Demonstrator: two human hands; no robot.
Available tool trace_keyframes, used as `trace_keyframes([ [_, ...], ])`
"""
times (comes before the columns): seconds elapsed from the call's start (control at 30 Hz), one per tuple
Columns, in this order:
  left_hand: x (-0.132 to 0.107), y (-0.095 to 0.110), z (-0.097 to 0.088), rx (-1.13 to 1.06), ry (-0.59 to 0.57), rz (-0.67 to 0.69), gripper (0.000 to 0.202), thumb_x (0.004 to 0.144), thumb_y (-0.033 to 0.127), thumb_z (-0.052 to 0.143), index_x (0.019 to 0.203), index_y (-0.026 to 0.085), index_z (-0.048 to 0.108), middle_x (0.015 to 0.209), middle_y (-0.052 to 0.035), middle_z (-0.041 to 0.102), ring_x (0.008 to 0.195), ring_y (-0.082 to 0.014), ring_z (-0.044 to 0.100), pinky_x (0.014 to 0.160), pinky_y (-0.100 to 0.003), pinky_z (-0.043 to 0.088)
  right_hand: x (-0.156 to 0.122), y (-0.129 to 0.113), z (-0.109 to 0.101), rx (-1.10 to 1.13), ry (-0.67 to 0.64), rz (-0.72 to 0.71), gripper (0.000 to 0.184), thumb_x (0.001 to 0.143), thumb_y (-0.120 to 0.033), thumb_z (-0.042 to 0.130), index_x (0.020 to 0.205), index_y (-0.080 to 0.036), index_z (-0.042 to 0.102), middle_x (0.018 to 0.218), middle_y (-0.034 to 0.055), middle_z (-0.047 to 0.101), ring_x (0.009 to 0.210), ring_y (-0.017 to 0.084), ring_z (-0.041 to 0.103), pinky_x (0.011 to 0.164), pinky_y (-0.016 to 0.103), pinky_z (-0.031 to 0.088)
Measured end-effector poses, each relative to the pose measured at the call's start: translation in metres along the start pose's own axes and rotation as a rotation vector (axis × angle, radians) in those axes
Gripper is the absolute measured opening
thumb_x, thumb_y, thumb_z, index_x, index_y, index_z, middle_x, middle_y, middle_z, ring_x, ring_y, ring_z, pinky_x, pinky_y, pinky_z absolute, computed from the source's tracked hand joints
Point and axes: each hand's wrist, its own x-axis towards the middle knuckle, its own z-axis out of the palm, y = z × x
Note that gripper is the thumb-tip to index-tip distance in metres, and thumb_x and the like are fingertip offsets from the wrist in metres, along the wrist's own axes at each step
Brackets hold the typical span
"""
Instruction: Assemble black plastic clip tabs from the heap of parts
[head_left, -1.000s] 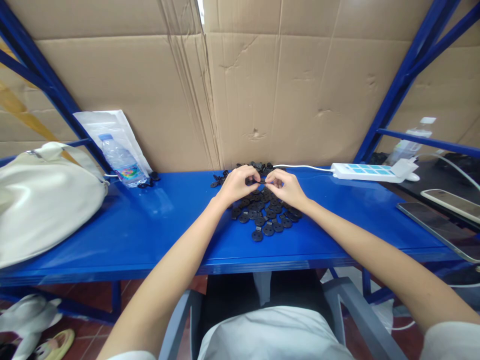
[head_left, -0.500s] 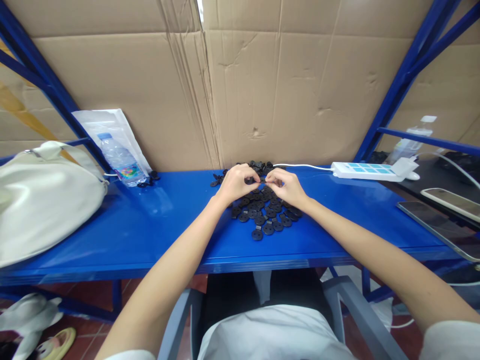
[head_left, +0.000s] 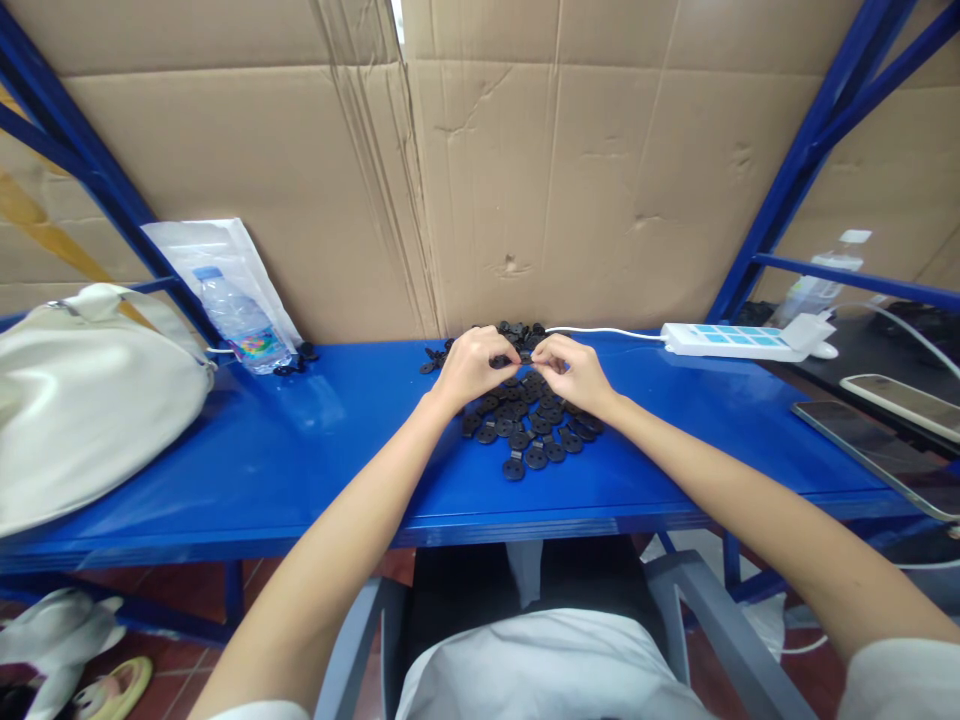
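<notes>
A pile of small black plastic discs with square tabs (head_left: 534, 425) lies on the blue shelf top, spread toward me from the back edge. My left hand (head_left: 474, 368) and my right hand (head_left: 574, 375) meet above the pile's far part. Their fingertips pinch a small black piece (head_left: 523, 357) between them, and the fingers hide most of it. Its exact shape is hard to make out. A few more discs (head_left: 294, 362) lie apart at the foot of a plastic water bottle (head_left: 241, 322).
A cream bag (head_left: 90, 400) fills the left of the blue shelf (head_left: 300, 470). A white power strip (head_left: 731, 342) with a white cable sits on the right. Flat phones or tablets (head_left: 870, 440) lie beyond the right end. Cardboard (head_left: 570, 170) forms the back wall, between blue uprights.
My fingertips have shifted slightly, still together on the small black piece. The view has tilted a little. The pile looks unchanged.
</notes>
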Motion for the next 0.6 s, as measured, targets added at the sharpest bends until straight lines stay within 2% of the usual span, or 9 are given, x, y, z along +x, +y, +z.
trace_keyframes([
  [0.2,0.0002,-0.0014,0.003,0.037,0.105,0.113,0.015,0.082,0.017,0.06,0.068,0.017,0.064,0.066,-0.0002,0.067,0.063,-0.0124,0.056,0.064,-0.026,0.042,-0.0006,-0.0016,0.0009,-0.037,0.071,-0.119,0.013,0.085,-0.01,0.051,0.077,-0.019,0.056,0.085,0.005,0.061,0.057,0.011,0.048,0.054,0.026,0.04],
  [0.6,0.0006,0.0041,0.0045,0.01,0.12,0.135,0.015,0.075,0.01,0.059,0.062,0.017,0.056,0.062,0.0001,0.059,0.062,-0.0128,0.05,0.059,-0.026,0.04,-0.0022,-0.0008,0.0045,-0.046,0.083,-0.139,0.013,0.085,-0.009,0.052,0.079,-0.018,0.058,0.085,0.0046,0.06,0.055,0.01,0.047,0.052,0.024,0.04],
])
